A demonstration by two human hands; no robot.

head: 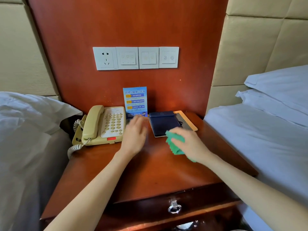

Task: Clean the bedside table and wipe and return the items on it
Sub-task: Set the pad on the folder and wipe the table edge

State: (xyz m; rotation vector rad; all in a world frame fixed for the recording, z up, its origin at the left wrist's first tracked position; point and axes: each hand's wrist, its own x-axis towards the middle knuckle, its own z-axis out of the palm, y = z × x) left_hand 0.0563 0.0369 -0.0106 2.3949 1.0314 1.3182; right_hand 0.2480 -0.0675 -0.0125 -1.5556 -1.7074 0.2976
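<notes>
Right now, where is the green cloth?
The green cloth is gripped in the right hand, over the bedside table, at the near corner of the dark blue folder.

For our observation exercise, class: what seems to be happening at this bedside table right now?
A person is cleaning the bedside table. The right hand grips a green cloth at the near corner of a dark blue folder. The left hand, fingers relaxed and blurred, hovers between the telephone and the folder, in front of an upright blue card. These items are on the table.
</notes>
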